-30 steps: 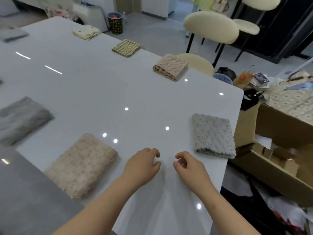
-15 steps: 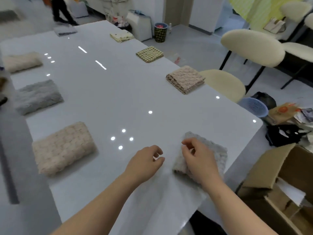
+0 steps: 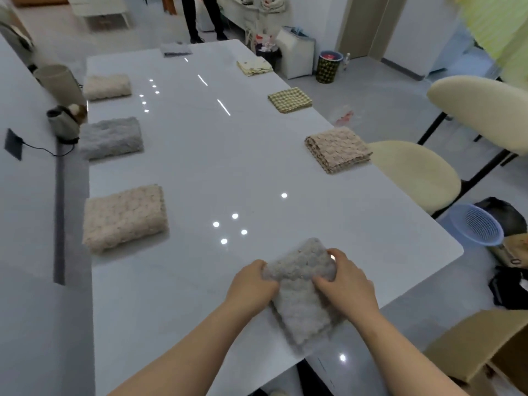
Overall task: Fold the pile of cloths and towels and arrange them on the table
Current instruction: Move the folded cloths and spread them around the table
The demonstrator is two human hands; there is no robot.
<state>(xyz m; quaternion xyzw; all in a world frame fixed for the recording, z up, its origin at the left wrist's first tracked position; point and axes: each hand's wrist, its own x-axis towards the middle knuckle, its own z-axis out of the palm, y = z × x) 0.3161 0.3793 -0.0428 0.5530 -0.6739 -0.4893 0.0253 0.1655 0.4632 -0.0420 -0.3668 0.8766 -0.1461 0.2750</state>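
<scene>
The left hand (image 3: 251,284) and right hand (image 3: 345,281) are gripping the sides of a folded grey towel (image 3: 300,298) at the near right edge of the table (image 3: 228,167), a soft, light bundle likely needing two-sided support.

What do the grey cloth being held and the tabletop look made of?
The grey cloth looks like plush microfibre or fleece: puffy bubble texture, fuzzy matt nap. The table has a hard, glossy white top, perhaps lacquer, glass or stone: it mirrors light spots sharply.
</scene>
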